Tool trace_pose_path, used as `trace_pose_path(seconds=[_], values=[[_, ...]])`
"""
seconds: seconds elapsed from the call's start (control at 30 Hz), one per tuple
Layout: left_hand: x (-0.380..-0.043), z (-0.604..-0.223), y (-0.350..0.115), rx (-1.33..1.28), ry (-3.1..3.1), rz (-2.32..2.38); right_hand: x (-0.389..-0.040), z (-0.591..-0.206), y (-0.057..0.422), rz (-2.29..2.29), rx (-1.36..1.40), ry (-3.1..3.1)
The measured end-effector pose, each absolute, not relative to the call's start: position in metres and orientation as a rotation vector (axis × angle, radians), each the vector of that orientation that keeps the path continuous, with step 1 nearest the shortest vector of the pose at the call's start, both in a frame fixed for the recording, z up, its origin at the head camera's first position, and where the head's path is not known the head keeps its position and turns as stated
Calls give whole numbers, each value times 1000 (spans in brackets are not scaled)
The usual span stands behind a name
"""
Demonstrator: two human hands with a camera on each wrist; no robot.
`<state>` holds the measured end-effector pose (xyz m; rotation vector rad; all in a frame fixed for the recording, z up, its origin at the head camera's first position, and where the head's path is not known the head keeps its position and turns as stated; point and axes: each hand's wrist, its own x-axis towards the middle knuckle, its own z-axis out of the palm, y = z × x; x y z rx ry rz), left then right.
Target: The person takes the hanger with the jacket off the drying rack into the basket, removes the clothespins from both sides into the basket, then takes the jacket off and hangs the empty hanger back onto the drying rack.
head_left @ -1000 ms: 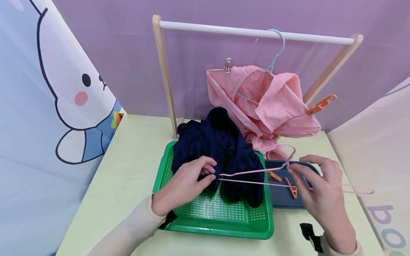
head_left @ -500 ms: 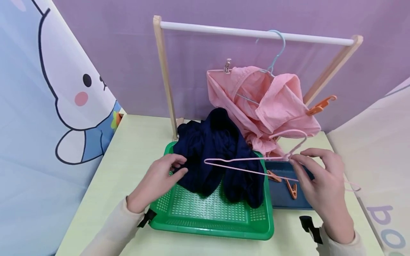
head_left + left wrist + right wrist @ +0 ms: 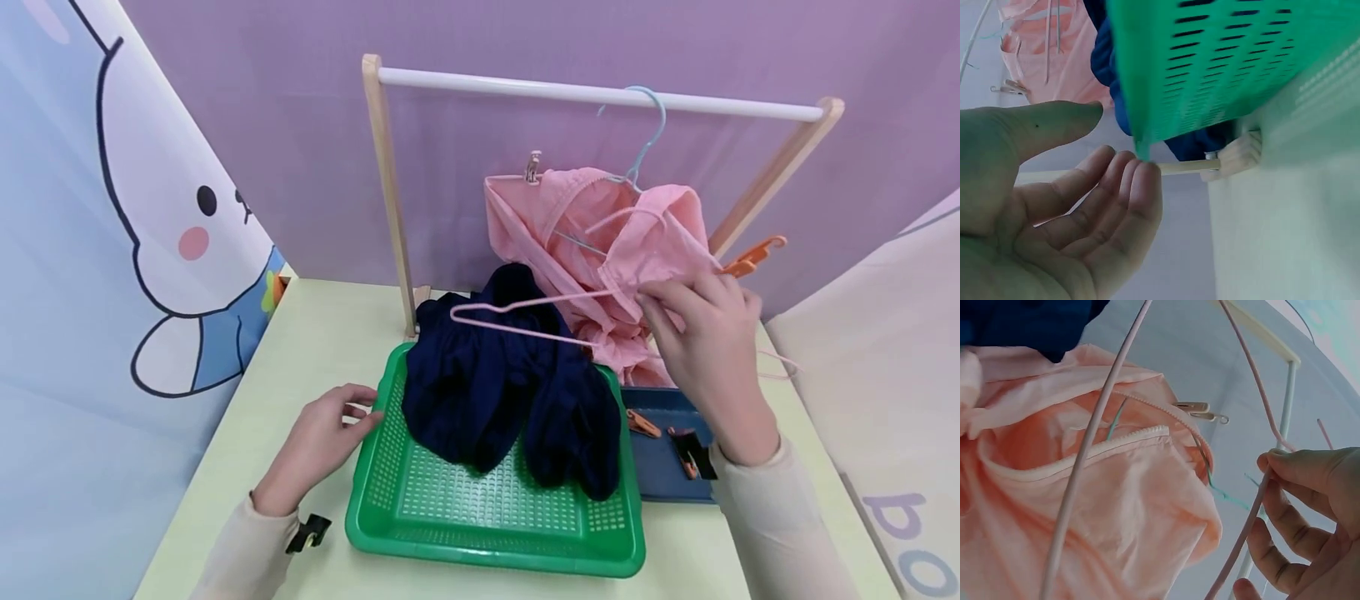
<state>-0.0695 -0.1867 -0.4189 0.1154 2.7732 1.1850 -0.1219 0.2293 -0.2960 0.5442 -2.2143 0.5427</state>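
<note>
The slim pale-pink clothes hanger [image 3: 517, 330] is up in the air, and from here I've got it pinched between the thumb and fingertips of the right hand [image 3: 701, 342], close to the base of its hook. On the head view I see one arm of it reaching out across the crumpled navy-blue cloth [image 3: 487, 383], its hook lined up in front of the draped pink fabric garment [image 3: 678, 246]. Over to the left hand [image 3: 322, 442]: the fingers are loosely bent, thumb apart from them, nothing gripped, right at the left rim of the green perforated plastic basket [image 3: 495, 560]; I can't tell whether the fingertips touch it. The navy cloth is heaped in that basket, bunched toward the back, with bare mesh showing at the front. Behind, the pink garment hangs on a light-blue hanger [image 3: 663, 125], hooked over the white round rod [image 3: 525, 87] of a rack with pale wooden uprights. I spot a small beige clip [image 3: 532, 168] at its left shoulder and an orange plastic clip [image 3: 753, 257] at its right edge. Just beside the basket, partly behind the right arm, I have the dark-blue shallow tray [image 3: 667, 490] with orange clips lying inside.
</note>
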Motion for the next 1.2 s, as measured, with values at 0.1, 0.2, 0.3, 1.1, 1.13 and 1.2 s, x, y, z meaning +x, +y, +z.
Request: trace_pose_path(seconds=[0.1, 0.2, 0.3, 1.1, 1.13, 1.2], values=[[-70, -422, -188, 79, 2758, 1177, -137, -287, 221, 505, 547, -2229], [-71, -424, -190, 51, 2761, 1165, -151, -279, 212, 502, 545, -2224], [-72, -424, -191, 31, 2753, 1170, -162, -271, 203, 509, 538, -2227], [-74, -433, -196, -26, 2617, 1272, -223, -237, 121, 533, 460, -2309], [-74, -433, -196, -26, 2613, 1275, -225, -236, 118, 536, 461, -2307], [-74, -433, -196, -24, 2610, 1280, -228, -236, 112, 545, 457, -2308]])
